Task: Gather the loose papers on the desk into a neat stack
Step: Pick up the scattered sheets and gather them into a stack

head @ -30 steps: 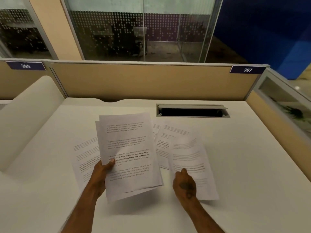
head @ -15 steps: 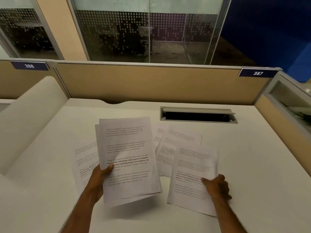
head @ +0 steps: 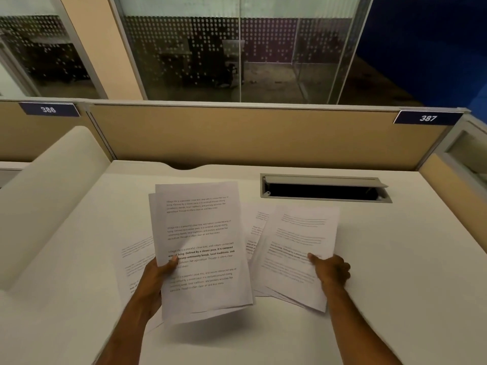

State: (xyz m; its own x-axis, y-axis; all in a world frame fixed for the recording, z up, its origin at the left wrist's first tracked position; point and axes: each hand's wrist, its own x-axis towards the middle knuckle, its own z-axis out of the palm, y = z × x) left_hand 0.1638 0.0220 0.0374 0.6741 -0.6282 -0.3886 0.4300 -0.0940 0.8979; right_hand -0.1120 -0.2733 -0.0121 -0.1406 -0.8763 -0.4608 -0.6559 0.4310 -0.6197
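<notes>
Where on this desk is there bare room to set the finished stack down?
Bare desk lies right of the right hand, below the cable slot, and along the near edge. The middle is crowded: loose sheets flank the held stack.

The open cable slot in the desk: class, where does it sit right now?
In the head view, the cable slot lies toward the desk's far right, just before the tan partition, beyond the sheet held by the right hand.
</notes>
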